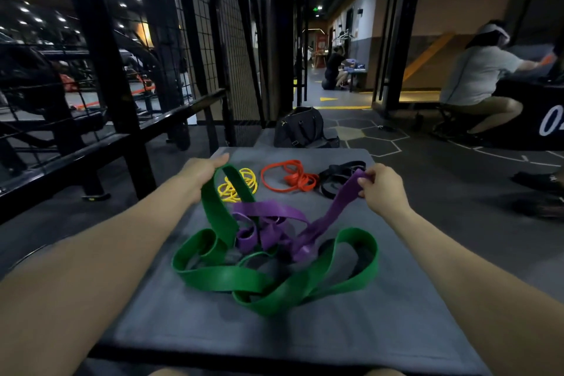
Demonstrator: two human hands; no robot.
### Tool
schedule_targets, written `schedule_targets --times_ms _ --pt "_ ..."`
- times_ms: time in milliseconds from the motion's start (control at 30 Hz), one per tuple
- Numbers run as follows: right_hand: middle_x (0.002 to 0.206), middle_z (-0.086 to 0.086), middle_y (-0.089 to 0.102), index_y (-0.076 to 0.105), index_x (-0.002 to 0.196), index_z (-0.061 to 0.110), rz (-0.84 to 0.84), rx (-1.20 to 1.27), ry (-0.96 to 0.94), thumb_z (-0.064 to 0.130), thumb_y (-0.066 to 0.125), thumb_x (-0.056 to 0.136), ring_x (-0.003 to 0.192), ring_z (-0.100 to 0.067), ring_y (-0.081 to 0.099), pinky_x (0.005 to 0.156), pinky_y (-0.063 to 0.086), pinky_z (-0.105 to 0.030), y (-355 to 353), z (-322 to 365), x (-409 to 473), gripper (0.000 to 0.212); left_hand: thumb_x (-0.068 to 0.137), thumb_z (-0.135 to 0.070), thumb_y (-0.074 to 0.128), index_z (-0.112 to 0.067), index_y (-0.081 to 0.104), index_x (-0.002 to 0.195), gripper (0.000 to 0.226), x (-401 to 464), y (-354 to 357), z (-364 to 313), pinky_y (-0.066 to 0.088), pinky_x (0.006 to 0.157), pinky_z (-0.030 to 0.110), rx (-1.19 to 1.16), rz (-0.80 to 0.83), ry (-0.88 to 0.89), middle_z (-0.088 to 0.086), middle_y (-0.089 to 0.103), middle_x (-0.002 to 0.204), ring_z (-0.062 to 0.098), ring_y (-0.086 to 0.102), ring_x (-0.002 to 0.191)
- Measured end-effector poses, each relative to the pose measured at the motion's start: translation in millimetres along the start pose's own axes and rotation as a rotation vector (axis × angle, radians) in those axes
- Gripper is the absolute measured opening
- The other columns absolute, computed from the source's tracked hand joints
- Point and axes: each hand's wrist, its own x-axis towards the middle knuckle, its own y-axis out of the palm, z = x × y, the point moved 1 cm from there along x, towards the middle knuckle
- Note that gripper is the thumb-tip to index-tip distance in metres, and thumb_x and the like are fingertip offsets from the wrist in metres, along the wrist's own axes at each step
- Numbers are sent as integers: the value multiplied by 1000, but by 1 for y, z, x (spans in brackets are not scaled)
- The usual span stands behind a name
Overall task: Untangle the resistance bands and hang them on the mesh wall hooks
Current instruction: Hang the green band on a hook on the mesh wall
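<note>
A wide green band (225, 279) and a purple band (274, 223) lie tangled together in the middle of a grey padded platform (396, 330). My left hand (200, 175) grips a raised loop of the green band at the platform's far left. My right hand (383, 188) pinches one end of the purple band and holds it up to the right. Beyond the tangle lie a thin yellow band (241, 185), a red band (290, 177) and a black band (338, 177), each apart from the others. The black mesh wall (213, 40) stands at the far left; I make out no hooks on it.
A black duffel bag (302, 128) sits on the floor just past the platform. A black rail (91, 149) runs along the left. A person in a white shirt (476, 79) crouches at the right by a black box; another person (334, 67) kneels down the corridor.
</note>
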Motion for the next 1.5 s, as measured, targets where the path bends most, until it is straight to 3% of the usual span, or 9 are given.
schedule_targets --times_ms 300,367,500,667,800,1067,1200,1367,1500 --pt "119 -21 53 57 116 1 107 -437 -2 1 46 90 109 -37 51 80 48 -43 39 1 -7 28 83 -27 68 -12 31 145 74 3 -43 53 51 42 23 -141 1 -63 11 54 133 17 65 63" --pt "128 -19 44 55 121 2 92 -576 -47 -3 40 90 120 -39 40 93 43 -46 51 11 -9 34 84 -27 67 -18 36 142 66 2 -42 54 50 41 21 -170 45 -71 6 64 117 13 66 59" --pt "120 -18 55 60 116 2 255 -466 -315 -6 41 84 114 -37 53 90 47 -40 104 50 -12 38 86 -20 65 -21 60 86 5 1 -30 52 54 45 22 -168 144 -86 -4 71 60 10 65 46" --pt "114 -22 59 60 106 -1 528 -468 -344 25 61 86 110 -35 55 87 44 -37 182 66 -23 33 84 -23 66 -15 62 89 11 19 -30 57 51 77 35 -48 182 -43 23 56 128 31 62 97" --pt "126 -14 50 53 120 7 474 -503 -291 38 62 85 122 -32 45 99 39 -38 214 57 -19 47 83 -24 66 -15 56 75 16 40 -34 65 36 52 19 -62 154 -39 5 58 64 11 52 49" --pt "126 -11 57 46 123 6 388 -674 -170 40 68 78 120 -30 53 99 38 -37 236 55 -18 60 87 -19 63 -17 54 66 22 62 -22 80 28 40 16 -132 104 -39 -8 41 30 1 34 30" --pt "117 -11 63 55 114 12 426 -698 -356 12 53 87 111 -33 59 91 43 -35 232 63 -20 27 86 -22 65 -19 50 61 29 65 -21 83 26 47 22 -190 27 -37 -9 38 30 6 32 35" --pt "101 -8 68 64 99 13 460 -319 -599 17 68 78 99 -29 60 79 42 -33 188 62 -10 23 89 -19 61 -18 47 61 31 52 -16 76 35 36 13 -222 -22 -20 -9 43 29 0 41 29" --pt "78 0 59 65 91 8 387 -62 -600 10 74 75 75 -16 54 69 38 -26 143 63 -1 19 84 -23 68 -17 54 64 25 48 -13 70 51 61 27 -221 -122 -51 -3 63 51 14 58 56"
